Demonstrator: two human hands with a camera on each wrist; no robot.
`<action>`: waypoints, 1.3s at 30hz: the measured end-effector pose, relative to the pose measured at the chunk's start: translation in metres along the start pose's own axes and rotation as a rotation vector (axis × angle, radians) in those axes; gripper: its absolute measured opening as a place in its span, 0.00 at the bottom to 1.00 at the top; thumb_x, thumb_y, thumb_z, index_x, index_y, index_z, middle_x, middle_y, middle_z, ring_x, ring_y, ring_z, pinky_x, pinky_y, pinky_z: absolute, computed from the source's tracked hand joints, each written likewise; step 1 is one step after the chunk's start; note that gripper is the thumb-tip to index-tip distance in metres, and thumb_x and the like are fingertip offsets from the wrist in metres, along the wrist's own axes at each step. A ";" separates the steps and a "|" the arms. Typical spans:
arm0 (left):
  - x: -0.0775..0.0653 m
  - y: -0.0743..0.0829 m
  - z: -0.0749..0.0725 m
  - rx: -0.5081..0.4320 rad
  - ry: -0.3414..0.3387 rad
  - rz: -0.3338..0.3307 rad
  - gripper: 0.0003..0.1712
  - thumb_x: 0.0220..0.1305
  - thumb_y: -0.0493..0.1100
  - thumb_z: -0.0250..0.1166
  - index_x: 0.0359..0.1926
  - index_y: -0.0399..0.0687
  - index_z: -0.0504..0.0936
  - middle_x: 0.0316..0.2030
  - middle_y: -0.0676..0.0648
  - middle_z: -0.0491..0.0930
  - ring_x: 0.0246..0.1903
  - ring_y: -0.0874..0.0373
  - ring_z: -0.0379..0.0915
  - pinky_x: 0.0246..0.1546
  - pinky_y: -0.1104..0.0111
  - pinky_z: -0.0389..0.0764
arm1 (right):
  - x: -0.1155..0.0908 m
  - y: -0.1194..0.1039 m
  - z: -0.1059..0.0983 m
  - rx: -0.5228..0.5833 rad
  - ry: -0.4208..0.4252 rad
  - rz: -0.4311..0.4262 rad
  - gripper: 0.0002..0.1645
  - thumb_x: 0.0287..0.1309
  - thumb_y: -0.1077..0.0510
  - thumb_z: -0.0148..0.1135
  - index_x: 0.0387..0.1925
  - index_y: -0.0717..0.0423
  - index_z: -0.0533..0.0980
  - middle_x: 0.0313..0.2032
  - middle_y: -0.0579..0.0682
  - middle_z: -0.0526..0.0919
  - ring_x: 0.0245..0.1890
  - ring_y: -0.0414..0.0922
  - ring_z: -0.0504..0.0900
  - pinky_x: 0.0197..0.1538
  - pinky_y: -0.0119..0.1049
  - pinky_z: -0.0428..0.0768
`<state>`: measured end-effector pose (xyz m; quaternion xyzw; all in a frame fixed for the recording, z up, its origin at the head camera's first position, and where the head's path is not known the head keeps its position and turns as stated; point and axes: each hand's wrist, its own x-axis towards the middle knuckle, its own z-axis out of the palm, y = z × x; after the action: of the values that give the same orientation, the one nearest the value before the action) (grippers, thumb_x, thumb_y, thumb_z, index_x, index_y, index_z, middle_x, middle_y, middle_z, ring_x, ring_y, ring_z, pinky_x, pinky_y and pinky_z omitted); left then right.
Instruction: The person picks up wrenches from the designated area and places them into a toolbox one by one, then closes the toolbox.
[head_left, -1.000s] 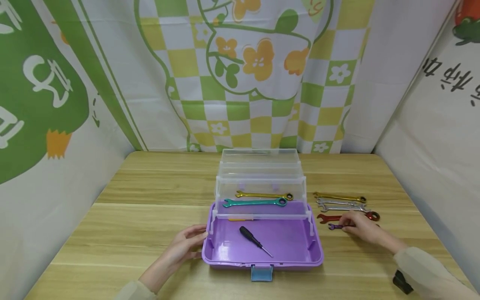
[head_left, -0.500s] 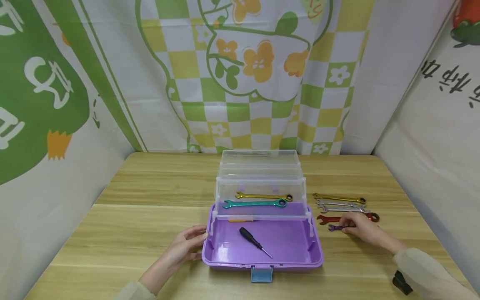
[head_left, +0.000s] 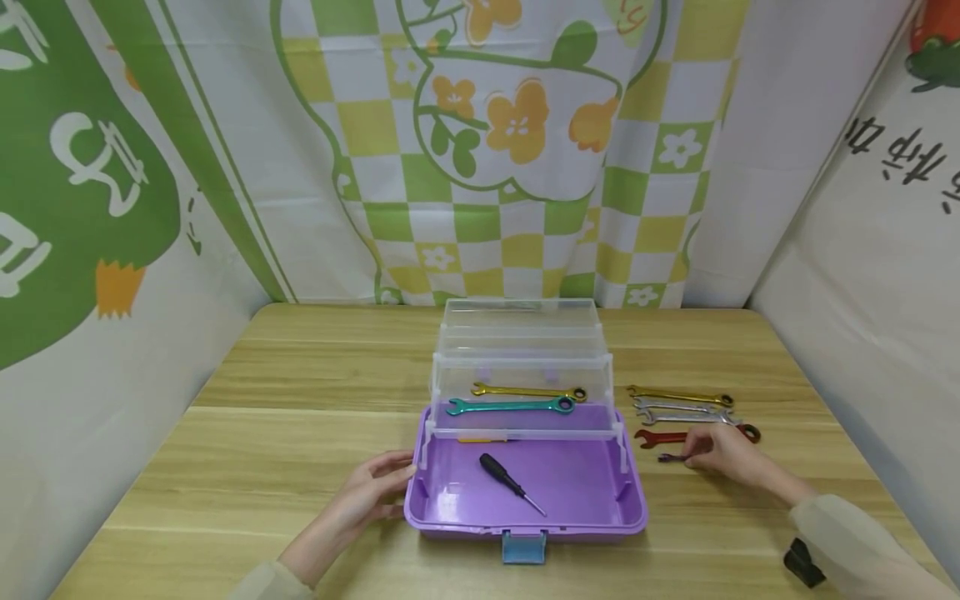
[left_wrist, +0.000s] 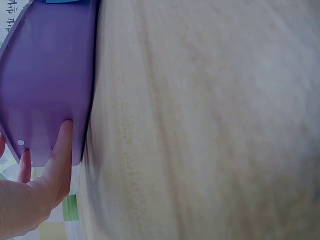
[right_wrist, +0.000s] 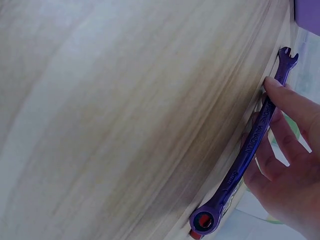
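My right hand (head_left: 726, 454) pinches a purple combination wrench (right_wrist: 251, 142) between thumb and fingers at the table's right side. The wrench appears turned on its edge; its ratchet ring end is hidden by the hand in the head view. A red wrench (head_left: 660, 437) lies just behind it, partly covered by the fingers. With extended fingers my left hand (head_left: 365, 492) touches the left wall of the purple toolbox (left_wrist: 45, 80). Inside the toolbox lies a black-handled screwdriver (head_left: 501, 475). On its clear raised trays rest a teal wrench (head_left: 510, 406) and a gold wrench (head_left: 525, 391).
Behind the red wrench lie silver wrenches (head_left: 684, 413) and another gold wrench (head_left: 678, 395). A yellow-orange tool (head_left: 482, 439) shows under the tray's front edge. A black object (head_left: 803, 564) sits near the right sleeve. A blue latch (head_left: 523, 547) hangs at the toolbox front.
My right hand has shifted very slightly right, and the purple wrench has turned in its fingers, looking thinner in the head view. The left hand stays in place on the toolbox.
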<state>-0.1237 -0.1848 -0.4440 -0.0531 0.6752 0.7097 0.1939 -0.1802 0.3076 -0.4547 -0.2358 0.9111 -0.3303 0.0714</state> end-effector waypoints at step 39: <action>0.000 -0.001 -0.001 -0.011 -0.003 0.005 0.35 0.56 0.43 0.59 0.59 0.29 0.57 0.54 0.34 0.66 0.41 0.52 0.74 0.42 0.56 0.77 | 0.013 -0.045 -0.040 -0.095 0.053 -0.158 0.06 0.44 0.67 0.64 0.23 0.54 0.76 0.23 0.41 0.77 0.24 0.31 0.70 0.21 0.26 0.72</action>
<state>-0.1236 -0.1855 -0.4448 -0.0515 0.6712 0.7139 0.1928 -0.1858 0.2940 -0.3943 -0.3012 0.9060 -0.2973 0.0096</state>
